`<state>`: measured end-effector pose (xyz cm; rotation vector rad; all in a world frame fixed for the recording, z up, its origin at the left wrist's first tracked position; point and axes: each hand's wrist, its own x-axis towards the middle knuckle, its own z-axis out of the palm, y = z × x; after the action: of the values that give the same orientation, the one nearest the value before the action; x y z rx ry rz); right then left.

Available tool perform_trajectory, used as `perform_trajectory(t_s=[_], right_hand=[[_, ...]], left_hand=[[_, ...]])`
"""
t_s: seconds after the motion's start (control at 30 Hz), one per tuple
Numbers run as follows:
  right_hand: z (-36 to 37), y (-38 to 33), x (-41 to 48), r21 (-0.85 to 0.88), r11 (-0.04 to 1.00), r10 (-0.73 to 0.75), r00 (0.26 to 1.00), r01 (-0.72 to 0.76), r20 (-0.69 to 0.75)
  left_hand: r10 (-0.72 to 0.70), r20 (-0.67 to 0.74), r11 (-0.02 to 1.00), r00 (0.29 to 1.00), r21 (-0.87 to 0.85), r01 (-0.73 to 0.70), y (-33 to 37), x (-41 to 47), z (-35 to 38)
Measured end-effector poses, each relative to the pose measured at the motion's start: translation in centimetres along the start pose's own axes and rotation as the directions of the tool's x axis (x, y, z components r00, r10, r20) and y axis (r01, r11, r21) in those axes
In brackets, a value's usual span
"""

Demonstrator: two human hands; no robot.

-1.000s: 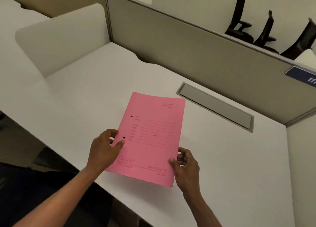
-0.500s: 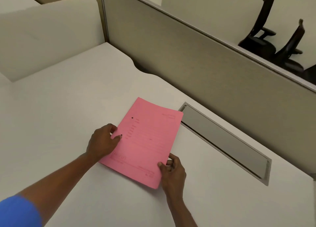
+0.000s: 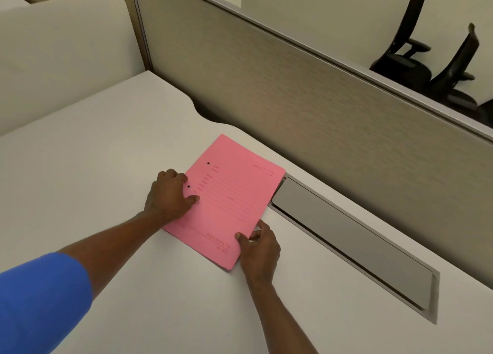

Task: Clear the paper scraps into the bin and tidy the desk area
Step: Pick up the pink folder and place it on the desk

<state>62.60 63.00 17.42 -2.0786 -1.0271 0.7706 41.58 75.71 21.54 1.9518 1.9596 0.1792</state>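
a pink folder (image 3: 229,201) lay flat on the white tabletop (image 3: 93,172), turned at a slant, its far right corner just reaching the near end of a long grey cable hatch (image 3: 352,243) set into the surface. the cover carried faint printed lines, a small box near the top right corner and two dark punched holes along its left margin. the left hand (image 3: 170,197) rested on the folder's left edge, thumb stretched across the cover just below the lower hole and the other fingers curled at the margin; whether its grip closed around the edge or merely pressed on it could not be told. the right hand (image 3: 260,247) was at the near right corner, thumb on top of the cover and fingers tucked at the side edge, a grip pinching that corner. a blue sleeve (image 3: 40,300) covered the left upper arm at the lower left. a beige partition panel (image 3: 306,92) stood along the back of the tabletop, and a cream side divider (image 3: 61,49) rose at the left. beyond the partition, two black office chairs (image 3: 416,52) stood close together by a pale wall.
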Motion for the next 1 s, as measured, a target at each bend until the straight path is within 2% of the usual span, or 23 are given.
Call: perform_trajectory(t_s=[0.1,0.17,0.43,1.0], right_hand=[[0.9,-0.6,1.2,-0.087,0.996,-0.007,1.0,0.006,-0.017],[1.2,-1.0,1.6,-0.148,0.989,0.007,0.999,-0.012,-0.033],[1.2,-1.8,3.0,-0.281,0.96,-0.016,0.999,0.008,-0.028],[1.9,-2.0,4.6,-0.324,0.946,-0.008,1.0,0.001,-0.021]], left_hand=[[0.057,0.024,0.985,0.998,0.16,-0.06,0.4,1.4,0.3],[0.081,0.028,0.976,0.996,0.202,-0.085,0.6,1.9,0.6],[0.114,0.033,0.957,0.993,0.264,-0.119,1.9,3.8,0.5],[0.123,0.055,0.942,0.991,0.308,-0.134,3.4,6.0,0.5]])
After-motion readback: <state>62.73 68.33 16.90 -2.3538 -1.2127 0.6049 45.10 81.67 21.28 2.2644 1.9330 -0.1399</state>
